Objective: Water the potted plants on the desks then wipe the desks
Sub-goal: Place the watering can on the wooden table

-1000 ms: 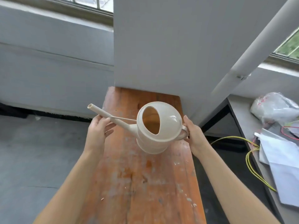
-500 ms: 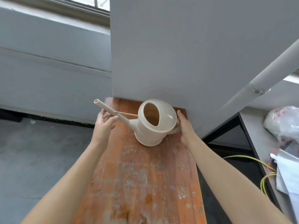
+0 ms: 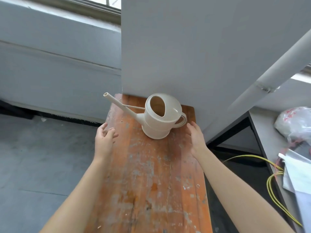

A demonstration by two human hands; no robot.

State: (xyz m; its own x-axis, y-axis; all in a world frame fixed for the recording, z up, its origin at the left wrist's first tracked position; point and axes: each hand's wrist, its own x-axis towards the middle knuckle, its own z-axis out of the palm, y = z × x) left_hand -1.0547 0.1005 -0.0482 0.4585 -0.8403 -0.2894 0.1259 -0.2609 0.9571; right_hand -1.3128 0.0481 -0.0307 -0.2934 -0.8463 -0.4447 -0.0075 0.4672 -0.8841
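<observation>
Cream plastic watering can (image 3: 158,121) now stands upright on the orange wooden bench (image 3: 151,182), beside the grey pillar (image 3: 185,47); 1 second ago both hands carried it aloft. I log the left hand (image 3: 104,142) and right hand (image 3: 196,138) as released, fingers relaxed, flanking the can, touching nothing. I judge watering finished, wiping next. Count: 1 can, 1 bench, 2 hands, 1 plastic bag (image 3: 294,123), 0 potted plants, 0 cloths in view.

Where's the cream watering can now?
Head view, centre: the cream plastic watering can stands at the far end of the orange wooden bench, by the grey pillar, beyond the left hand and right hand.
</observation>
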